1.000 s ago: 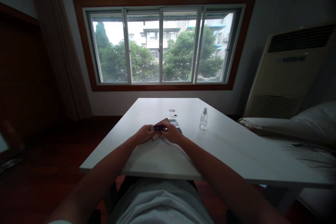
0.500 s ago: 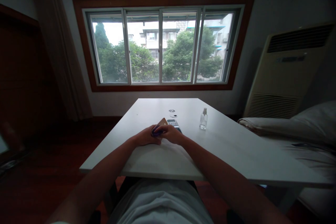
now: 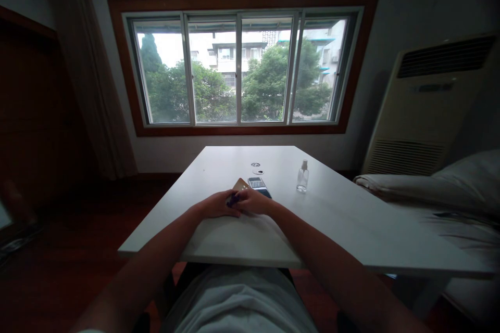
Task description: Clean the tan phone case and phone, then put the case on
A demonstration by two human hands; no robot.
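My left hand point(image 3: 216, 204) is closed around the lower part of a flat, gold-brown, phone-like slab point(image 3: 240, 184) just above the table. Its far corner sticks out beyond my fingers. My right hand point(image 3: 254, 201) pinches a small dark purple thing point(image 3: 233, 199), perhaps a cloth, against the face of the slab. The two hands meet, so much of both items is hidden. Just beyond my right hand, a phone-like device point(image 3: 257, 184) with a pale upper part and a dark lower part lies flat on the white table point(image 3: 332, 218).
A clear spray bottle point(image 3: 302, 178) stands upright to the right of my hands. Farther back, two small round fittings point(image 3: 258, 172) are set in the tabletop. A bed with pale bedding point(image 3: 406, 190) borders the table's right side.
My right hand has shifted slightly down with the purple thing, its fingers now more curled. The slab is tilted a little lower, and more of the device on the table shows.
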